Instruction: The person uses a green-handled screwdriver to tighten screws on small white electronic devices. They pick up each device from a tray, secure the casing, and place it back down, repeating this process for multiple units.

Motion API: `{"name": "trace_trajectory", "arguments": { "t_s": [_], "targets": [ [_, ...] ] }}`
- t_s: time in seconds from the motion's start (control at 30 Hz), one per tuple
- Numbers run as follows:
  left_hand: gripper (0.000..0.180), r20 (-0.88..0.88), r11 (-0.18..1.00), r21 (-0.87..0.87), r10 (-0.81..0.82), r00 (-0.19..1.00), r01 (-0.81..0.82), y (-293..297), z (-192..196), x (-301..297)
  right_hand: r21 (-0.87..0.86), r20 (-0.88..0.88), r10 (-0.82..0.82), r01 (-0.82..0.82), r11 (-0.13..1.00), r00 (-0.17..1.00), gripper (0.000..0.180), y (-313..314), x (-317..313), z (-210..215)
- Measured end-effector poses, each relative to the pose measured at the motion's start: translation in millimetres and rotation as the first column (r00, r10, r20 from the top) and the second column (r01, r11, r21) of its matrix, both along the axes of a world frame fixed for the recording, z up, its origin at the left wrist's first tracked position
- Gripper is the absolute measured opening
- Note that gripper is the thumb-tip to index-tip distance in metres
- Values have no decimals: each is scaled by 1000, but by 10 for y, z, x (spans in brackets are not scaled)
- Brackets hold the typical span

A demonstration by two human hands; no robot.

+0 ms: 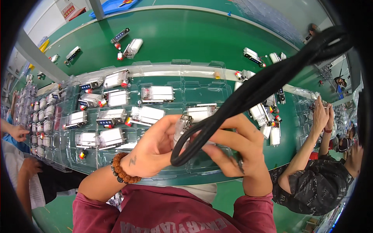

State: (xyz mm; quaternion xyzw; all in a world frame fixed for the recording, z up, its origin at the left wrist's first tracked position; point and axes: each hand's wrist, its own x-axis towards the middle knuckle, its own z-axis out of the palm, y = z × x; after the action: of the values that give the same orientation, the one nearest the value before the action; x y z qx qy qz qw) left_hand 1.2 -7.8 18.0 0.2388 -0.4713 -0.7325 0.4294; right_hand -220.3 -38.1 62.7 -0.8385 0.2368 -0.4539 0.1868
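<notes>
My left hand (149, 149) is closed round a small clear plastic housing (182, 126) with a dark metallic end, held above the tray. My right hand (243, 145) meets it from the other side, thumb and fingers bent in a pinch. What the right fingertips grip is hidden behind a black twisted strap (256, 91) that crosses the view. Under both hands lies a clear plastic tray (178, 70). Several white block-shaped units with clear ends, some with red and yellow caps, sit in it, such as a white unit (157, 94) beyond my left hand.
More white units (134, 48) lie on the green belt (178, 37) behind the tray. At the left are stacked trays (42, 120) and a co-worker's hand (19, 133). On the right, a co-worker in a dark patterned shirt (316, 186) works close by. A metal post (46, 58) stands at upper left.
</notes>
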Motion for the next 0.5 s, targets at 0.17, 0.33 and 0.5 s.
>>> {"name": "trace_trajectory", "arguments": {
  "t_s": [0.17, 0.33, 0.5],
  "targets": [
    [63, -14, 998, 46, -50, 999, 51, 18, -13, 15, -58, 26, 72, -70, 996, 997, 39, -93, 62, -146],
    [65, -40, 992, 31, -121, 992, 122, 38, -17, -27, -31, -19, 115, -116, 993, 993, 43, -101, 37, -207],
    [67, 5, 992, 26, -121, 993, 121, 71, -99, -5, -69, -3, 175, -175, 982, 984, 38, -132, 53, -246]
  ]
}}
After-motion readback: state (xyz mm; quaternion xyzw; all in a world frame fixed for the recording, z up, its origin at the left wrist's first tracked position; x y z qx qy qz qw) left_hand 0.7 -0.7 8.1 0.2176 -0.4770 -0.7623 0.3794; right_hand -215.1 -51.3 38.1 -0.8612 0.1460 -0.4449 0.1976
